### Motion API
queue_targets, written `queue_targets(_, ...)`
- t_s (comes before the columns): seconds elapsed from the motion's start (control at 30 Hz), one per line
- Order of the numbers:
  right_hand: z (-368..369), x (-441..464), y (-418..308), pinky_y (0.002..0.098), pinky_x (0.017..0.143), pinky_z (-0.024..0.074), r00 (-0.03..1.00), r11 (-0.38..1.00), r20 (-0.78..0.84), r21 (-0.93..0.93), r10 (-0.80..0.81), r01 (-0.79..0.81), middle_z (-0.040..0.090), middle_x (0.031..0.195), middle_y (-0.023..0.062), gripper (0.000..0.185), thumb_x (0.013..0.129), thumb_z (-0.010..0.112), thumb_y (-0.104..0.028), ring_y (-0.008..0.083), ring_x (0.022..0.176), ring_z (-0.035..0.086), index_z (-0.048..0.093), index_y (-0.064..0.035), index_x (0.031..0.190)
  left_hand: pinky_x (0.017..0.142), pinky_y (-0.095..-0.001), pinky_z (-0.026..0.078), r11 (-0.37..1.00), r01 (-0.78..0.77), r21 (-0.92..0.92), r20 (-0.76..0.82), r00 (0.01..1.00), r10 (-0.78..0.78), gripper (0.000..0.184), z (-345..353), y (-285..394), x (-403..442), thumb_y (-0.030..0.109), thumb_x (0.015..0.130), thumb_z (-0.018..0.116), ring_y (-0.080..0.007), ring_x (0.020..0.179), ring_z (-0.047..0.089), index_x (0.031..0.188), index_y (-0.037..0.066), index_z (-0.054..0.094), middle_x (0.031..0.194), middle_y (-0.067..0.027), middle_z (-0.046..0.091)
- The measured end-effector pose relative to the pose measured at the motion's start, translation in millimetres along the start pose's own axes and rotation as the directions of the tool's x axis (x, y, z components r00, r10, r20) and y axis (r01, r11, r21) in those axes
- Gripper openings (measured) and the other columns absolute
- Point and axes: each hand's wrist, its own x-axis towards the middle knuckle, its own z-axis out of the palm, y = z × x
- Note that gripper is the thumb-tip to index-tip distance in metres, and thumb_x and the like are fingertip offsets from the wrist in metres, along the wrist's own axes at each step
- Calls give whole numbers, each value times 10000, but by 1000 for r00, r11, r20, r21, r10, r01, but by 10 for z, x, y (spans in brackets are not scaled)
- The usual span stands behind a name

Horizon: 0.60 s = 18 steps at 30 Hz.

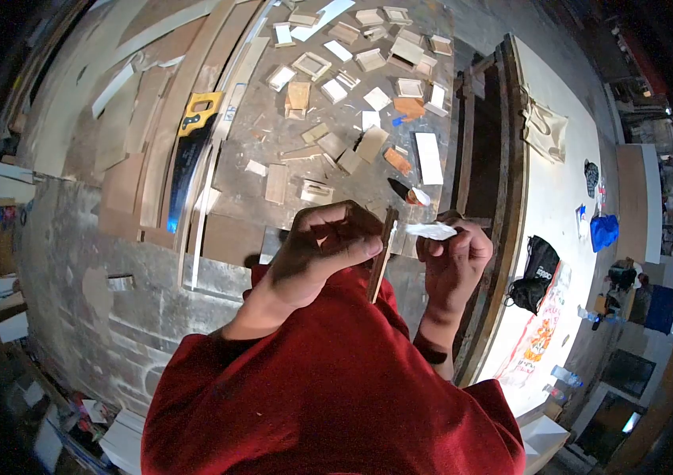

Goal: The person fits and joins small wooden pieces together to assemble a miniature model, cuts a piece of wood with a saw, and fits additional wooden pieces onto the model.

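Note:
My left hand (314, 257) is closed on a thin wooden strip (381, 267), which it holds edge-on and tilted in front of my red top. A small whitish patch shows on the strip's upper part. In my right hand (458, 265) a crumpled white packet (431, 231) is pinched, its narrow end pointing left toward the strip. I cannot make out whether the packet touches the wood. Just beyond my hands, a dark and white object (409, 192) lies on the floor.
Wooden frames and small boxes (406, 51) are scattered over the floor ahead. A yellow-handled handsaw (194, 131) lies on boards at left. Along the right stands a long white-topped table (562, 119) bearing a tote bag (545, 133), a black pouch (538, 265) and a blue bag (604, 231).

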Motion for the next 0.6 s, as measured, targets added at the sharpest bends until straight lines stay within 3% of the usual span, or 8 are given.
queue_targets(0.07, 56, 16, -10, 276, 507, 384, 996, 990, 56, -121, -68, 74, 586, 794, 74, 336, 946, 661, -296, 121, 604, 507, 626, 31, 1016, 819, -242, 477, 1000, -2, -2, 11, 1000, 2, 115, 15, -1, 1, 92, 891, 696, -68, 881, 602, 978, 24, 663, 916, -4, 663)
queue_targets(0.13, 33, 42, 23, 268, 482, 374, 989, 987, 87, -95, -120, 128, 586, 770, 75, 327, 942, 668, -280, 120, 587, 505, 636, 40, 999, 832, -249, 480, 1000, 19, -4, 14, 1000, -19, 120, 24, 6, 3, 92, 892, 696, -73, 897, 605, 982, 21, 660, 921, -4, 661)
queue_targets(0.23, 1, 81, -7, 247, 449, 354, 982, 954, 103, -241, -159, 180, 599, 748, 89, 359, 931, 679, -310, 126, 552, 512, 655, 48, 939, 844, -255, 487, 998, 8, -69, 4, 1000, -8, 119, 33, -28, 27, 68, 891, 685, -87, 916, 613, 993, 10, 661, 943, -18, 671)
queue_targets(0.3, -5, 112, -53, 231, 426, 342, 963, 903, 198, -353, -184, 245, 603, 710, 103, 399, 917, 690, -345, 135, 520, 519, 666, 50, 865, 838, -258, 496, 998, 13, -67, 37, 999, -11, 124, 21, 0, 53, 55, 890, 679, -94, 912, 622, 1002, 5, 660, 948, -30, 677)
queue_targets(0.37, -72, 123, -72, 231, 450, 369, 959, 909, 233, -342, -162, 237, 620, 706, 97, 382, 915, 699, -323, 127, 534, 543, 688, 55, 862, 832, -261, 504, 998, 18, -66, 68, 998, -13, 130, 8, -24, 80, 41, 888, 673, -101, 908, 631, 1010, 0, 658, 954, -41, 683)
queue_targets(0.43, -105, 156, -41, 229, 469, 386, 941, 906, 283, -319, -187, 276, 640, 706, 96, 380, 902, 719, -309, 116, 535, 562, 711, 67, 851, 810, -259, 520, 979, -141, -149, 87, 984, 155, 140, -17, -110, 128, 13, 886, 656, -112, 880, 646, 1025, -4, 664, 953, -59, 694)
queue_targets(0.6, -28, 185, -75, 228, 470, 385, 974, 939, 113, -266, -196, 220, 648, 711, 108, 341, 901, 718, -273, 115, 547, 563, 717, 67, 873, 794, -256, 525, 994, 28, -104, 39, 999, -24, 144, 27, -9, 119, -1, 884, 650, -117, 850, 649, 1025, -8, 674, 916, -59, 692)
